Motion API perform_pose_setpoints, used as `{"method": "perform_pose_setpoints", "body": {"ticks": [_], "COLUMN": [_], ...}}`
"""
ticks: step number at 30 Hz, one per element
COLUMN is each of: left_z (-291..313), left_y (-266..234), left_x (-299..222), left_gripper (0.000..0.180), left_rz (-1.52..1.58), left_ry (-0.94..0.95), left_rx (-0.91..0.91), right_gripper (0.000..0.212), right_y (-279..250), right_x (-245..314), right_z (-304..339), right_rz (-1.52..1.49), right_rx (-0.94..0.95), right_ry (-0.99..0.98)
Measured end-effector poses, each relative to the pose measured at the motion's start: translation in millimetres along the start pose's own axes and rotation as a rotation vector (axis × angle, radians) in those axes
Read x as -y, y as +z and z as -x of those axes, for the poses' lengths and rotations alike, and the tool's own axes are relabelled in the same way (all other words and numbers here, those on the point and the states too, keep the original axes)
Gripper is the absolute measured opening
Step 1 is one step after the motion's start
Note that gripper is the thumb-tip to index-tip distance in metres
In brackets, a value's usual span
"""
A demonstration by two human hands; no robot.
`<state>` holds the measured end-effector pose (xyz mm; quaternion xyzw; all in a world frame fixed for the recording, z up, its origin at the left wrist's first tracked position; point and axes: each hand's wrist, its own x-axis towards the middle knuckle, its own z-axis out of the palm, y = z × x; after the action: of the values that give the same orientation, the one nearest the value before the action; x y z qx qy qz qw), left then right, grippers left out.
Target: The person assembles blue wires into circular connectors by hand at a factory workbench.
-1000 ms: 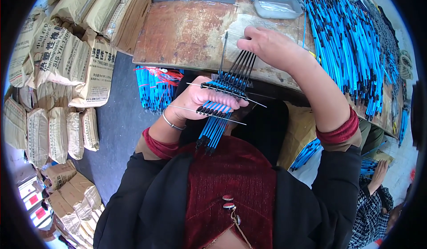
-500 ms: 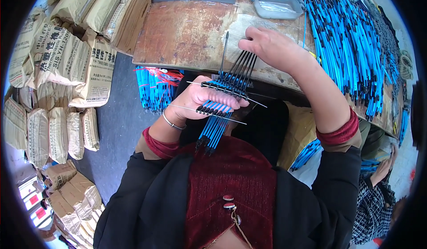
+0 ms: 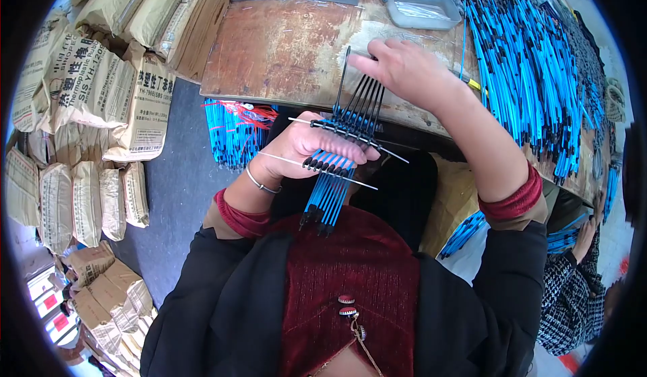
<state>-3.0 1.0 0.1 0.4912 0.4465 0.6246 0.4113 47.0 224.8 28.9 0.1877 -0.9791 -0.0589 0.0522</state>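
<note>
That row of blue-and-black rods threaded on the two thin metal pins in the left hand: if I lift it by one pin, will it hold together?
Probably loosely. The rods look stiff and light, but likely swing or slide along the pins, whose ends look open. The left hand grips the row, the right hand steadies the tops.

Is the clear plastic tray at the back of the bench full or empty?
Cannot tell. The clear tray sits upright, but glare hides its bottom.

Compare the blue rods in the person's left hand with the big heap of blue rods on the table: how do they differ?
The blue rods in the left hand are few, parallel and threaded on thin metal pins; the heap is many, loose on the table. The left hand grips the first; no hand touches the heap. Both are blue with black ends.
</note>
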Motion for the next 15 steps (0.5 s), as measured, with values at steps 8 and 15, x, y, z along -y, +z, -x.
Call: {"method": "perform_pose_setpoints", "body": {"ticks": [8,15], "left_z": [21,69], "left_y": [37,102], "left_x": [-43,-25], "left_gripper": [0.020,0.016], "left_rz": [-0.127,-0.518], "left_ry": [0.129,0.532], "left_rx": [0.134,0.266], "right_gripper": [0.037,0.037], "right_y": [-17,-14], "right_x": [43,111], "right_z": [31,90], "right_rz": [-0.037,-0.494], "right_rx": [-0.091,-0.171], "right_ry": [0.039,-0.084]}}
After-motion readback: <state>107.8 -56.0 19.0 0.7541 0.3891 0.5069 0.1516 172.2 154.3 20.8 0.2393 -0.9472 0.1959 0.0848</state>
